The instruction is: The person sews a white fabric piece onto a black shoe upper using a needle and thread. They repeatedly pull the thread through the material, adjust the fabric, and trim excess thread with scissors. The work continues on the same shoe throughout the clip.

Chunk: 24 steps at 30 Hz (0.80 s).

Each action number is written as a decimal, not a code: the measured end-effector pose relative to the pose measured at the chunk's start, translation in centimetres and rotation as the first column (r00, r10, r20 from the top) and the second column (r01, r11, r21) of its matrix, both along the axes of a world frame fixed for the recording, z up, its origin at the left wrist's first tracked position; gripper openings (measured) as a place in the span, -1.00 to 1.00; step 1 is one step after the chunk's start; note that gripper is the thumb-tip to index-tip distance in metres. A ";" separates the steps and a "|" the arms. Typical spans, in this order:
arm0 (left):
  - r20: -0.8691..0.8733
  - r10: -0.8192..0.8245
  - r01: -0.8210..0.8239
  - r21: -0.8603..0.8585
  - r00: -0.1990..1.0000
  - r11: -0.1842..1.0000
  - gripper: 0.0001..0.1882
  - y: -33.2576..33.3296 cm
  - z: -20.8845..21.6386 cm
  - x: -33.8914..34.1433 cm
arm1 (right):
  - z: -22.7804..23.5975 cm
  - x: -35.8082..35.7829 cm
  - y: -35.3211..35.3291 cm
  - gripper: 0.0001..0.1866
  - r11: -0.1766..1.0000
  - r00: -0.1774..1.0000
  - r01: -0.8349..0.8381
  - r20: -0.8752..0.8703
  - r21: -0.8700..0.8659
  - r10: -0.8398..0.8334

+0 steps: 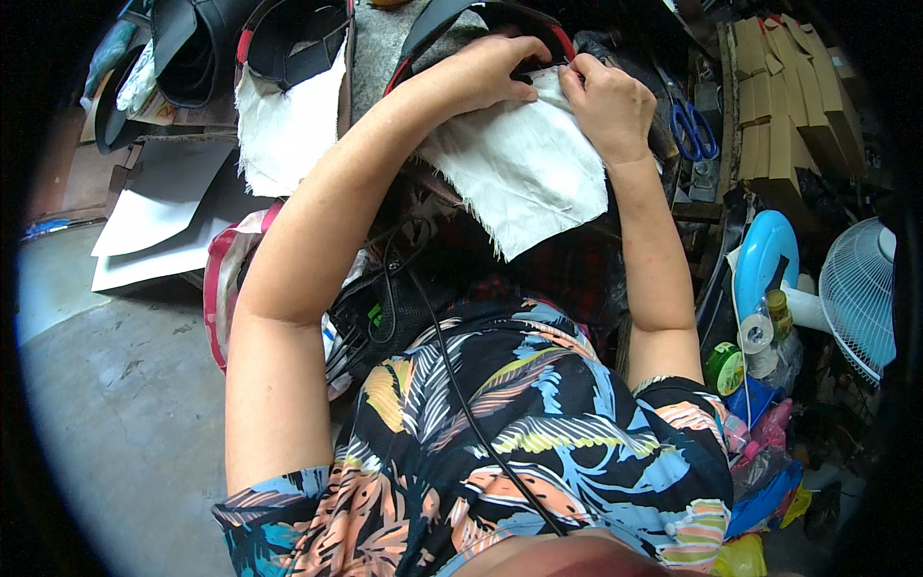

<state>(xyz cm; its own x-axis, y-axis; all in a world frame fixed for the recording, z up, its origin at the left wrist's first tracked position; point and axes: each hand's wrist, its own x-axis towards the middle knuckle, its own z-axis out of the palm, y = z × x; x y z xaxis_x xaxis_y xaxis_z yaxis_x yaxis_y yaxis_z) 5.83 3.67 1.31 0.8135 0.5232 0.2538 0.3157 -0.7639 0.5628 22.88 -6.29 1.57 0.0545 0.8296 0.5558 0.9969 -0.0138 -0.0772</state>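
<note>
At twelve o'clock we have a black curved band (519, 15) bowed into an arch, red trim (562, 41) showing near its four and eight o'clock ends. From its open lower side our white cloth (524, 183) spreads toward six o'clock, lightly creased, edges frayed, one corner lowest. We cannot tell whether they are joined.

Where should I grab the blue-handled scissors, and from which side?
Probably best to take the blue-handled scissors by the finger loops, coming from the wearer's side with the right hand, the nearer one. The loops face the wearer and the blades point away, so the fingers should stay clear of the edges.
</note>
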 end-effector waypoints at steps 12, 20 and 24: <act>0.033 0.050 -0.058 0.334 0.998 0.941 -0.74 -2.8 -0.8 -0.4 | 0.6 0.3 -0.1 -0.85 0.999 0.999 -0.009 -0.042 0.033 0.011; -0.020 -0.002 0.006 0.218 1.000 0.976 -0.76 -1.3 0.3 -0.9 | 0.8 -1.6 -3.4 -0.62 0.924 0.861 -0.378 -0.388 -0.056 0.329; 0.138 0.055 -0.058 0.022 0.989 0.998 -0.56 -0.6 0.4 -2.1 | 0.0 -2.8 -3.9 -0.61 0.934 0.897 -0.357 -0.281 -0.004 0.342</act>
<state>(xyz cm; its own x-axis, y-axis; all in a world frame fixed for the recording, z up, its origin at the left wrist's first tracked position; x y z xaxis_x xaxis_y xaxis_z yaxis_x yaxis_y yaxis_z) 3.69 3.12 1.69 0.7395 0.5592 0.3748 0.2799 -0.7618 0.5842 20.09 -10.23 1.55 -0.1022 0.8512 0.5148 0.8790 0.3195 -0.3538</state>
